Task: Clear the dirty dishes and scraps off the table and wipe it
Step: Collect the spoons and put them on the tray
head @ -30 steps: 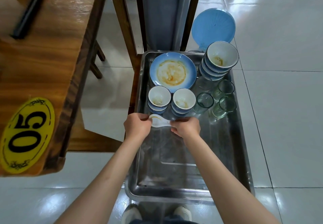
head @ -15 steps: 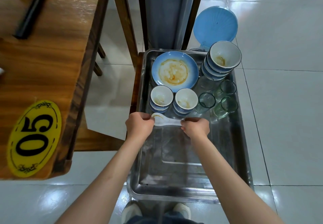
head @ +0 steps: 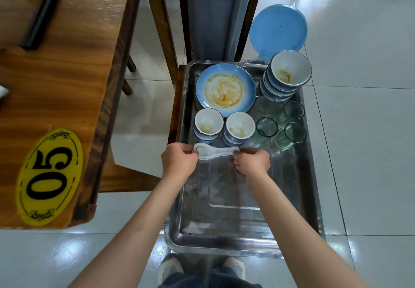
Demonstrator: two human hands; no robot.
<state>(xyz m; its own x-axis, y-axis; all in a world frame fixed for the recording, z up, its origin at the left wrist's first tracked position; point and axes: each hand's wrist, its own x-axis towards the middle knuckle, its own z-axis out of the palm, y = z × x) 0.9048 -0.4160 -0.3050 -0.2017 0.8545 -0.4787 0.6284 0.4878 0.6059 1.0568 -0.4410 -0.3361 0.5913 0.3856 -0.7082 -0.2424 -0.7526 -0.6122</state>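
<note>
A steel tray holds the dirty dishes: a stained blue plate, two small stacks of blue-and-white bowls, a taller bowl stack and several green glasses. Stacked white soup spoons lie sideways just in front of the small bowls. My left hand pinches their bowl end, and my right hand pinches their handle end.
The wooden table with a yellow "05" sticker stands to the left, with a black bar on it. A blue round lid and dark chair legs with grey cloth lie beyond the tray. My shoes show below.
The spoons show more between my hands, which have spread slightly apart; the right hand slid toward the handle end. The view shifted a little right.
</note>
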